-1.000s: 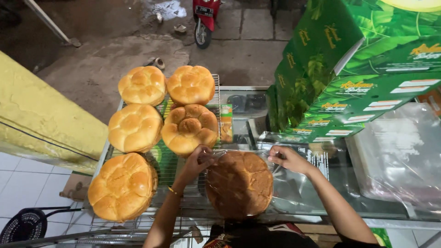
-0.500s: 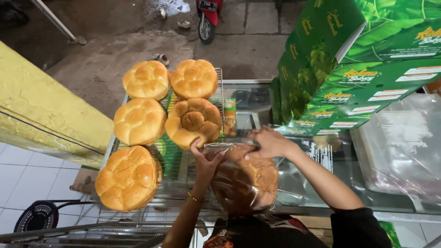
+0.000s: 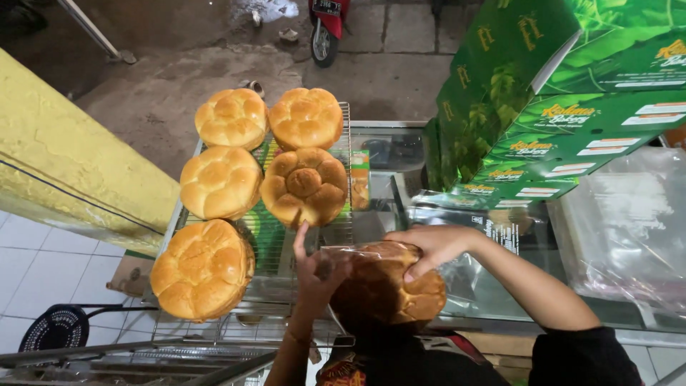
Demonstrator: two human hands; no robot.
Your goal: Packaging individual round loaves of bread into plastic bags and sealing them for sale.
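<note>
A round flower-shaped golden bread loaf (image 3: pixel 389 289) sits partly inside a clear plastic bag (image 3: pixel 357 251), held up against my body. My right hand (image 3: pixel 429 244) presses on the loaf's top and the bag's edge. My left hand (image 3: pixel 314 268) grips the bag's left side, fingers spread upward. Several more round loaves lie on a wire cooling rack (image 3: pixel 345 171) to the left: a large one (image 3: pixel 204 268) at the near left and a flower-topped one (image 3: pixel 305 186) just beyond my left hand.
A stack of green cardboard boxes (image 3: pixel 550 93) stands at the right. Clear plastic bags (image 3: pixel 629 229) lie on a glass counter (image 3: pixel 400 146). A yellow wall (image 3: pixel 64 164) runs along the left, a black fan (image 3: pixel 53 329) below it, a red motorbike (image 3: pixel 329 25) beyond.
The loaf has come off the rack toward my body and gone further into the bag. My right hand has moved onto its top, and my left hand has shifted to the bag's side.
</note>
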